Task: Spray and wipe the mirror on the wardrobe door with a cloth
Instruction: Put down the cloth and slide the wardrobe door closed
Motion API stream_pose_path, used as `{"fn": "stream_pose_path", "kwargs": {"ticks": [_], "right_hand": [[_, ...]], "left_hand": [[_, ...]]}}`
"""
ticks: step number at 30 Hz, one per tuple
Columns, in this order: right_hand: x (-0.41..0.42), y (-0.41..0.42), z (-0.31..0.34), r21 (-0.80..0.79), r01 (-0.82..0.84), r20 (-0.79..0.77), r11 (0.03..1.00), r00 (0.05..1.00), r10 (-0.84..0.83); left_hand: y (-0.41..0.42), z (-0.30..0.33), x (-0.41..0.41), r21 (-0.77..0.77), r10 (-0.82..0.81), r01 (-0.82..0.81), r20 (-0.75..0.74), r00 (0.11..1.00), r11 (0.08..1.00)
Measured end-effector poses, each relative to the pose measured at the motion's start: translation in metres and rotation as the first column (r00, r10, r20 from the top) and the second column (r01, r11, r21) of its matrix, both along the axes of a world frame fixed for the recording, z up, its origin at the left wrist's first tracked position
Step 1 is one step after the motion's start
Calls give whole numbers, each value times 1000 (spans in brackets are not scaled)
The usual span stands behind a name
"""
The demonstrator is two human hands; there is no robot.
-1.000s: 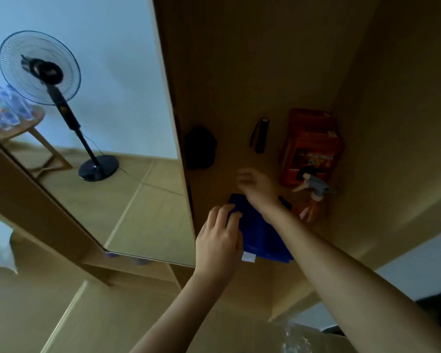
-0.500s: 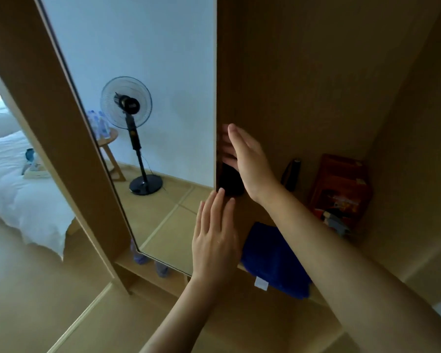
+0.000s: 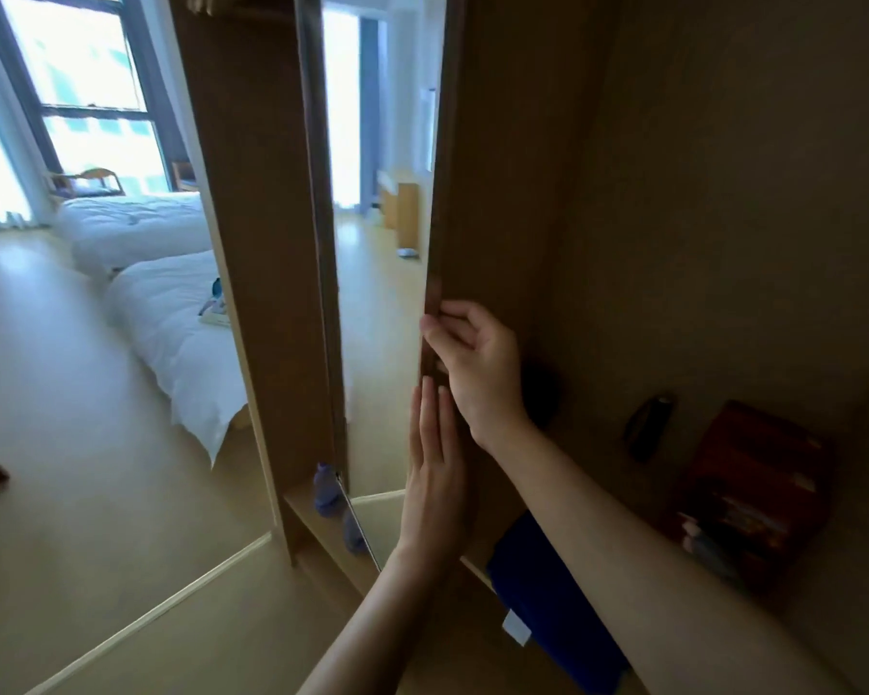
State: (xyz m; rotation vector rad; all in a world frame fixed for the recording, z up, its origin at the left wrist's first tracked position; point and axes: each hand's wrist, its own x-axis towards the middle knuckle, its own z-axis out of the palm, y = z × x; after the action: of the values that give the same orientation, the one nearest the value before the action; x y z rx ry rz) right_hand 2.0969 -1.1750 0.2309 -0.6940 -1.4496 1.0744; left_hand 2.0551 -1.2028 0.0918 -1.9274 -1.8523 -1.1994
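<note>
Our right hand [image 3: 477, 363] has its grip curled round the edge of the wardrobe door [image 3: 440, 193], while our left hand [image 3: 435, 474] lies flat and wide against the mirror [image 3: 377, 293] just below. The blue cloth [image 3: 548, 594] lies on the shelf's [image 3: 332, 534] front edge, the spray bottle [image 3: 713, 549] behind it.

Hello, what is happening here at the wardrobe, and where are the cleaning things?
A person stands at an open wardrobe. The right hand grips the edge of the mirrored door with curled fingers, and the left hand lies flat against the same edge just below. The blue cloth lies on the shelf inside, untouched. A red box stands further in, with what may be the spray bottle in front of it. Spraying and wiping have not begun.
</note>
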Motion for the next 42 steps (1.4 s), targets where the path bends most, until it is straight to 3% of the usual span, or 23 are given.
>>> {"fn": "stream_pose_path", "kwargs": {"ticks": [3, 6, 11, 14, 17, 20, 26, 34, 42], "right_hand": [[-10, -8, 0, 49, -24, -16, 999, 1000, 25], [-22, -12, -1, 88, -28, 3, 996, 1000, 28], [-45, -17, -8, 318, 57, 191, 946, 974, -123], [-59, -15, 5, 621, 145, 183, 770, 928, -323], [-72, -7, 32, 838, 114, 176, 534, 869, -463], [-84, 2, 62, 934, 54, 169, 354, 806, -568], [-91, 20, 101, 995, -46, 102, 92, 547, -831], [-98, 16, 109, 995, 93, -3, 45, 463, -886], [-101, 20, 108, 996, 91, -31, 9, 427, -904]], "left_hand": [[-7, 5, -12, 96, 55, -63, 86, 995, 993], [-12, 6, -26, 89, 71, -84, 136, 988, 993], [-15, 2, -51, 102, 96, -107, 107, 990, 989], [-20, 4, -66, 124, 87, -97, 83, 993, 988], [-22, 8, -79, 141, 116, -114, -9, 993, 983], [-22, 22, -94, 194, 143, -129, -59, 988, 972], [-23, 44, -126, 238, 179, -121, -244, 953, 964], [-12, 54, -134, 292, 241, -114, -448, 861, 950], [0, 48, -134, 320, 268, -139, -404, 875, 937]]}}
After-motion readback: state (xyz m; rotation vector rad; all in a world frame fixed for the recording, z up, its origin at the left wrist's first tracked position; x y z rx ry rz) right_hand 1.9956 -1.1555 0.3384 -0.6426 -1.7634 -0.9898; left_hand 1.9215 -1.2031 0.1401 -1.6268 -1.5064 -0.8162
